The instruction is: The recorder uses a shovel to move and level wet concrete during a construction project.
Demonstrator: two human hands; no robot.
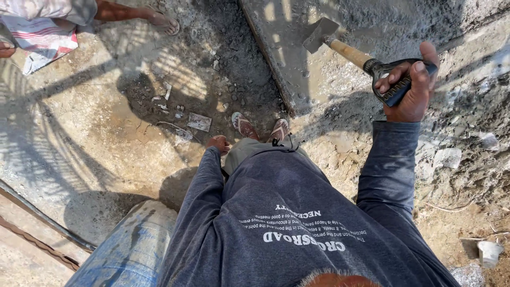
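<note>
Shovel (348, 53): seen from above, it stands at the upper right, its grey blade resting on a patch of wet grey cement (297, 32) and its wooden shaft slanting down and right to a dark handle grip. The right hand (411, 87) is clamped around that grip, fingers curled over it and thumb pointing up. The left hand (218, 143) hangs at the person's side, just left of the feet; whether its fingers are spread or closed cannot be told. The person wears a dark long-sleeved shirt with pale lettering and stands in sandals (260, 127) on dry, cracked, sandy ground (95, 138), right at the lower edge of the cement. A blue barrel (133, 250) sits at the lower left, close behind the person. At the top left, another person's foot (162, 21) and a striped cloth (40, 40) show. A small white cup (489, 252) lies at the lower right among rubble.
</note>
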